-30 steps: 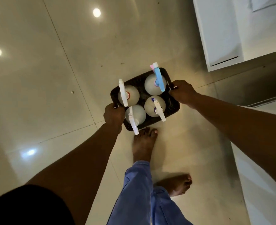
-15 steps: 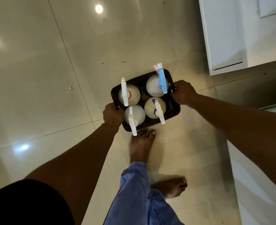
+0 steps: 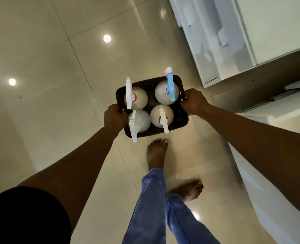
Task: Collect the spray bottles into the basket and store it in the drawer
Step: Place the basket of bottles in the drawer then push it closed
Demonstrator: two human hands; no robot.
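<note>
The left hand (image 3: 115, 118) is closed around the left rim of the dark woven basket (image 3: 180, 120), and the right hand (image 3: 193, 101) is clenched on the basket's right rim, so that the basket is held level above the tiled floor (image 3: 57, 59). Four white spray bottles are seated upright inside the basket: one with a blue trigger head (image 3: 167, 92) at its far right corner, one with a white head and red collar (image 3: 136, 98) at its far left corner, one with a white head (image 3: 139, 120) at its near left corner, and one with a purple collar (image 3: 161, 116) at its near right corner. A bare foot (image 3: 157, 152) is planted just nearer than the basket, with blue trousers (image 3: 151, 208) behind it. White cabinetry (image 3: 234, 41) is seen beyond and to the right of the basket.
</note>
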